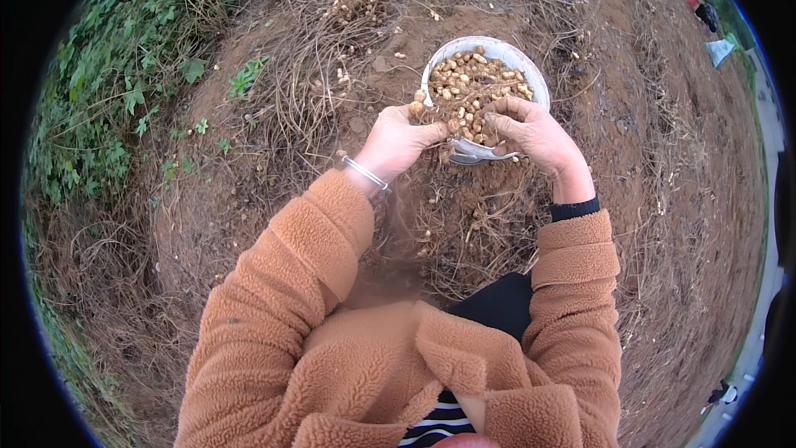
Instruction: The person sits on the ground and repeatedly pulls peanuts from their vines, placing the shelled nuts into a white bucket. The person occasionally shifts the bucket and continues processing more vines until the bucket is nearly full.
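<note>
A round white bucket stands on the soil, filled with unshelled peanuts and bits of root. At its near left rim, my left hand holds a small cluster of peanuts on their roots, some of them showing past the thumb and fingers. Over the right side of the bucket is my right hand, its thumb and index finger brought together; whether anything is pinched between them cannot be told.
Pulled, dried peanut vines lie around the bucket, with loose peanuts scattered among them. Green leafy plants border the left. At the far right are another person, a pale bag and a paved strip.
</note>
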`<state>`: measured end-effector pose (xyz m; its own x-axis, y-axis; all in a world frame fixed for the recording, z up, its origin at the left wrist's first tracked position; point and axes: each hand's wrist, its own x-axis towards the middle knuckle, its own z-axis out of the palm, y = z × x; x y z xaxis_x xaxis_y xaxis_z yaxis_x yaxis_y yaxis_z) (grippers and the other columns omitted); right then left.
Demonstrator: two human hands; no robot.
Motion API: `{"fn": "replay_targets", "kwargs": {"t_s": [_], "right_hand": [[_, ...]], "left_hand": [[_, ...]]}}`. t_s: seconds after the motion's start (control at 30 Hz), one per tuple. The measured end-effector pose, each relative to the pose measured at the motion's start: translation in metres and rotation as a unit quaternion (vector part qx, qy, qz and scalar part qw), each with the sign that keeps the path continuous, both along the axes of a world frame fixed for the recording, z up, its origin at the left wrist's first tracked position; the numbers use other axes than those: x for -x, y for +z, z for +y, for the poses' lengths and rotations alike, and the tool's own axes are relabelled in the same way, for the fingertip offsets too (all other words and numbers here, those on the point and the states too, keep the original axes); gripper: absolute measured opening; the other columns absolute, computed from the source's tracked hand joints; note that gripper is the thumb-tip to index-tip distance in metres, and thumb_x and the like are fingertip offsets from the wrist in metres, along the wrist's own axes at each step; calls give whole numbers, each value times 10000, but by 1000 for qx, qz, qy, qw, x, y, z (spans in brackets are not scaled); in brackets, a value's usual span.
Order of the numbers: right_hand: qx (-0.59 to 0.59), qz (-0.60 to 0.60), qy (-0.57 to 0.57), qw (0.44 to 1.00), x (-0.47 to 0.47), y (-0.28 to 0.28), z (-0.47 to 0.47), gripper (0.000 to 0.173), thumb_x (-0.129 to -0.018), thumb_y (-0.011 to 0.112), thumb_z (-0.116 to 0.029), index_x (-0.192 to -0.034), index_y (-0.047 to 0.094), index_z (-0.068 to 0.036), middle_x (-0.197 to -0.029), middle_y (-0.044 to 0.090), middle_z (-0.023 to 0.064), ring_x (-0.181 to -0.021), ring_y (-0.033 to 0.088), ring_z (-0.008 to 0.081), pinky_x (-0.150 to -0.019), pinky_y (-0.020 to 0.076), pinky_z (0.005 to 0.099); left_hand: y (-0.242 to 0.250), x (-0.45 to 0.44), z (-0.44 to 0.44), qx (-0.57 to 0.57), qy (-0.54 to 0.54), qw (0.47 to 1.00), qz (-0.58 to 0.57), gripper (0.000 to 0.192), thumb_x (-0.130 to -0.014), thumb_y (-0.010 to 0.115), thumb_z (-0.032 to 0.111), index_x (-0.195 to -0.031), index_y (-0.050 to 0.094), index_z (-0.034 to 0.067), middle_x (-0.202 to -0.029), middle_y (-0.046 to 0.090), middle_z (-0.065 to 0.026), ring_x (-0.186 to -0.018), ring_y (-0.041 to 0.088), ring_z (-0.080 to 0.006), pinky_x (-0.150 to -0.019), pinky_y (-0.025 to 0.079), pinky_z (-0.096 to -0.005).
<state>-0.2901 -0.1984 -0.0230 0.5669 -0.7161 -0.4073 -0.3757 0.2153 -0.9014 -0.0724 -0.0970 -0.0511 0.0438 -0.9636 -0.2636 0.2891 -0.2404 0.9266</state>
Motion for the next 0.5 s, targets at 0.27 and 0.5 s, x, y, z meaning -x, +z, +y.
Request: {"fn": "replay_targets", "kwargs": {"t_s": [0.27, 0.5], "right_hand": [[179, -46, 50, 981, -39, 17, 52, 196, -924, 664, -170, -1046, 626, -21, -809, 581, -37, -733, 506, 56, -656, 450, 239], [90, -26, 138, 986, -7, 51, 50, 337, -852, 463, -6, -1076, 714, -32, -720, 550, -62, -644, 488, 33, -582, 413, 204]], "left_hand": [[6, 6, 9, 27, 20, 999, -38, 197, -839, 729, 0, -1027, 680, -34, -965, 697, -39, -857, 637, -91, -794, 534, -242], [15, 9, 24, 41, -31, 998, -26, 193, -833, 730, -21, -1020, 685, -37, -969, 702, -50, -848, 646, -101, -761, 560, -257]]}}
